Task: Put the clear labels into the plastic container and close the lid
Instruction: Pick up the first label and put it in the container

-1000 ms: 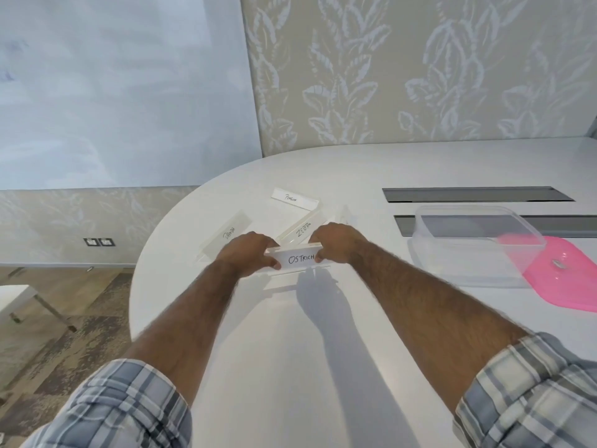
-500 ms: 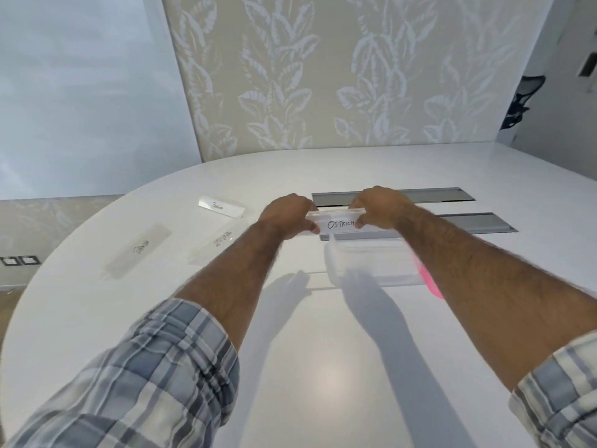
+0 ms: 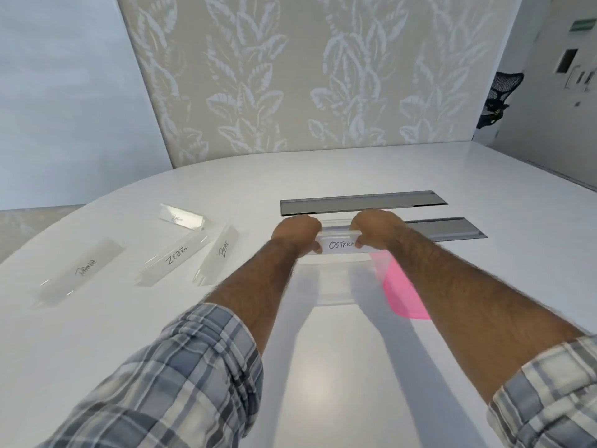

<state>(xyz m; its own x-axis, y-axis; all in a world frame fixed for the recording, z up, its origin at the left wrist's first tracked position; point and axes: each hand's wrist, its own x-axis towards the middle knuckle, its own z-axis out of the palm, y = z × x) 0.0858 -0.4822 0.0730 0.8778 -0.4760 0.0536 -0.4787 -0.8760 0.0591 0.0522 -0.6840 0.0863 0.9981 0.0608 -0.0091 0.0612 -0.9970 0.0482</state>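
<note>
Glossy white table (image 3: 323,383), clear plastic container (image 3: 336,292), brushed grey metal slots (image 3: 361,202).

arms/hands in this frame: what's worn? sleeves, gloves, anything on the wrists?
Both hands, left hand and right hand, are bare: no gloves, no watch or band visible. Forearms are uncovered and hairy. Plaid sleeves in grey, blue and white, left sleeve and right sleeve, are pushed up near the elbows.

We reach both arms forward, nearly parallel, forearms bare and plaid sleeves pushed up near the elbows. Our left hand (image 3: 298,232) and right hand (image 3: 374,228) sit level with each other, knuckles up, backs toward the camera. Each hand forms a closed grip, thumb and fingers pinched together, the two hands a short gap apart.
</note>
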